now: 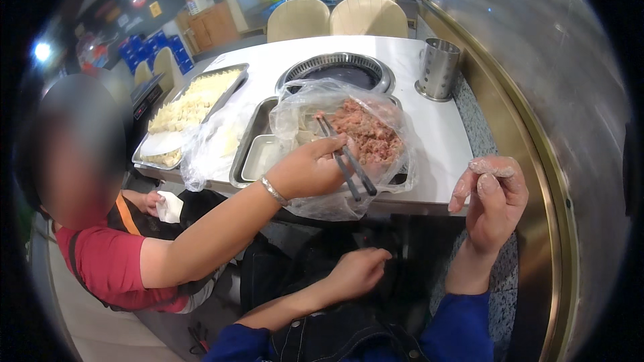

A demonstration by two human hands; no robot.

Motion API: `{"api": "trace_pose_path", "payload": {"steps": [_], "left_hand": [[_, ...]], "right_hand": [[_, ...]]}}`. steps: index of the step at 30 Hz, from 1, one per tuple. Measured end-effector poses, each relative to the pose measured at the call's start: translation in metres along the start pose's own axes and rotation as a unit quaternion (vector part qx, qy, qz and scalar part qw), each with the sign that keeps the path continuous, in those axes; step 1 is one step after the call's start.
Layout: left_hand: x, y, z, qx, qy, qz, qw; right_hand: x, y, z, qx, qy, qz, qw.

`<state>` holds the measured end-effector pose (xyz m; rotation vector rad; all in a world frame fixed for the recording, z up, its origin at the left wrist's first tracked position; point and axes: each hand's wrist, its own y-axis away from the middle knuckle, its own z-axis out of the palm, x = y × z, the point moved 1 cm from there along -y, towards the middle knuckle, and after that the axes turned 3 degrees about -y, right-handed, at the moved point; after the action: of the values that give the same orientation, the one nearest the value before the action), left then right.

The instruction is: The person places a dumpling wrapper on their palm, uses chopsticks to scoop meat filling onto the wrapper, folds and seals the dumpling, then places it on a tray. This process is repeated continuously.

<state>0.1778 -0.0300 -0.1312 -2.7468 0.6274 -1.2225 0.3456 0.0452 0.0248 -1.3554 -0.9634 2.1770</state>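
My right hand (495,204), dusted with white powder, is raised past the table's right front corner. Its fingers are bent and apart, with nothing seen between them. Lower down, in front of my lap, my left hand (359,272) is closed; whatever its fingers may hold is hidden. A co-worker in a red top reaches across from the left, their hand (315,166) gripping dark chopsticks (345,164) over pink minced meat (372,134). The mince lies in a clear plastic bag (292,117) on a metal tray (243,154). The co-worker's other hand (151,201) holds a white wrapper (170,207).
A tray of pale dumplings (194,99) stands at the table's left, near a crumpled plastic bag (204,147). A small white dish (263,155) sits in the metal tray. Behind are a round tabletop burner (335,74) and a perforated metal holder (439,70). A metal-trimmed wall (537,94) borders the right.
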Motion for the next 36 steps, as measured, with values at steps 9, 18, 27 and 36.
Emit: {"api": "trace_pose_path", "payload": {"steps": [9, 18, 27, 36], "left_hand": [[0.000, -0.001, 0.000, 0.019, -0.001, 0.011, 1.000], [-0.004, 0.001, 0.005, 0.042, -0.003, 0.026, 0.999], [-0.005, 0.003, 0.005, 0.014, -0.014, 0.010, 1.000], [-0.004, 0.004, 0.007, 0.019, 0.007, 0.014, 1.000]], "right_hand": [[-0.001, 0.000, 0.001, 0.003, 0.007, 0.015, 1.000], [0.000, 0.002, -0.003, 0.013, 0.026, 0.004, 1.000], [0.003, 0.002, -0.004, -0.004, 0.026, -0.015, 1.000], [0.002, 0.004, -0.008, -0.035, 0.024, -0.030, 0.999]]}}
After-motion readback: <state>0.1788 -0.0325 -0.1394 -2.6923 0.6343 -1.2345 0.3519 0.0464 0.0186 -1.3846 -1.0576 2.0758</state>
